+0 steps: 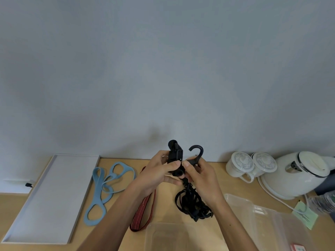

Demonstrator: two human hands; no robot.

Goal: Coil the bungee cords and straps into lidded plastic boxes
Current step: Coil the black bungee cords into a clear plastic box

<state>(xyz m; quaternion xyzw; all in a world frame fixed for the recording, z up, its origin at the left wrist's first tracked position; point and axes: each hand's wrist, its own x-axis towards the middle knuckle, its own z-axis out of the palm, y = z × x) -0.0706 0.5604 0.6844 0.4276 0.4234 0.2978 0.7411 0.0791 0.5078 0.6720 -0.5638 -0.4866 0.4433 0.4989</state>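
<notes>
Gripping black elastic hooked bungee cord [192, 205] in left hand [159, 172] and right hand [201, 176]; liable to knot hanging tangle or spring loose if tugged.

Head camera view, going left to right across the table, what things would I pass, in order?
tray → blue strap → red strap → black cord → cups → kettle
</notes>
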